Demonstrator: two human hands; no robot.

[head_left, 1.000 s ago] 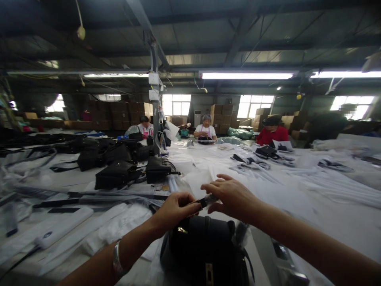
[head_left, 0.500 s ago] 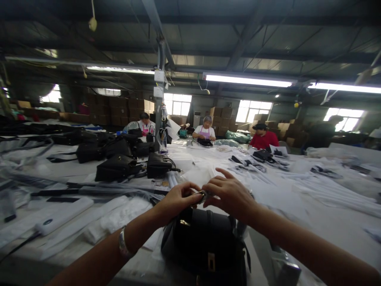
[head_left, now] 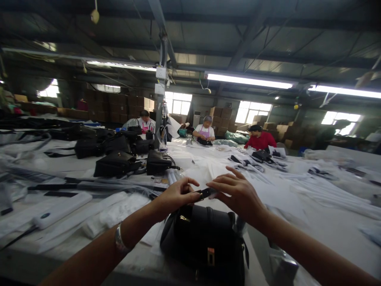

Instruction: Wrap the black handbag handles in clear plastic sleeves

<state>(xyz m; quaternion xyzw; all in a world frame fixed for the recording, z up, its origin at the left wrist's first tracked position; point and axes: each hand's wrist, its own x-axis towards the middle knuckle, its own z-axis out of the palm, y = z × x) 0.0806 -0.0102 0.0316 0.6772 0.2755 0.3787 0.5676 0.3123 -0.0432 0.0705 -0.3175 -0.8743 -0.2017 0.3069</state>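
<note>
My left hand (head_left: 174, 196) and my right hand (head_left: 238, 194) meet above a black handbag (head_left: 205, 240) that stands at the near table edge. Both pinch a small dark strap piece with a metal fitting (head_left: 205, 193), held between the fingertips. The left wrist wears a silver bracelet (head_left: 119, 240). The bag shows a gold clasp on its front and a gold fitting at its upper left.
A long white-covered table (head_left: 312, 214) runs away from me. Several black handbags (head_left: 119, 163) and black straps in plastic lie at left. Three people sit working at the far end (head_left: 205, 133). Cardboard boxes stack along the back wall. A metal post (head_left: 159, 91) rises mid-table.
My hands came together over the bag, then drew slightly apart with the strap piece stretched between them. The view tilted a little, and the bag sits lower in frame.
</note>
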